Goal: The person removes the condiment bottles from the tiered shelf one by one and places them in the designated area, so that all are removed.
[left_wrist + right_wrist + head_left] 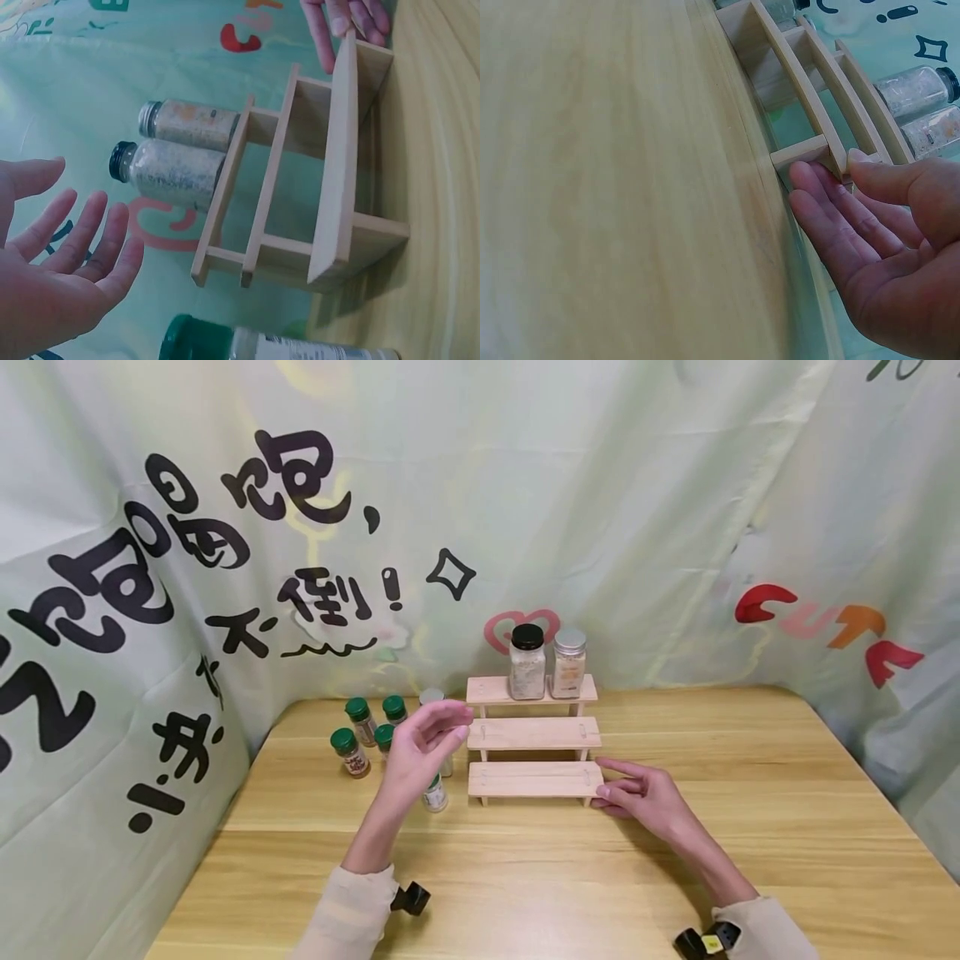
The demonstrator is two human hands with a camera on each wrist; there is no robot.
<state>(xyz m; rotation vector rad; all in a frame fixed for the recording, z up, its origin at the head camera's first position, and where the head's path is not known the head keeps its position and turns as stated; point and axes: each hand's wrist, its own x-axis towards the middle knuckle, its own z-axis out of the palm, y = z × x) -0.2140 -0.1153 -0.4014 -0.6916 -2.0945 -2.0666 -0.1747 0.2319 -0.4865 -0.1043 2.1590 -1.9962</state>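
A three-step wooden rack [534, 779] stands on the table. On its top step sit a black-lidded glass jar [528, 668] and a silver-lidded jar [569, 670], side by side. My right hand [648, 797] pinches the right end of the lowest step; in the right wrist view, the thumb is on top and fingers [832, 202] reach beneath. Beside the rack's left side, my left hand [423, 747] hovers with loosely bent fingers and nothing in them, as the left wrist view confirms. Behind and below it, a green-lidded jar [435, 795] is partly covered.
Several green-lidded spice jars [350, 752] stand left of the rack. Another silver-lidded jar [432, 695] is mostly hidden behind my left hand. A printed curtain [637, 527] hangs along the back and sides of the wooden table [540, 877].
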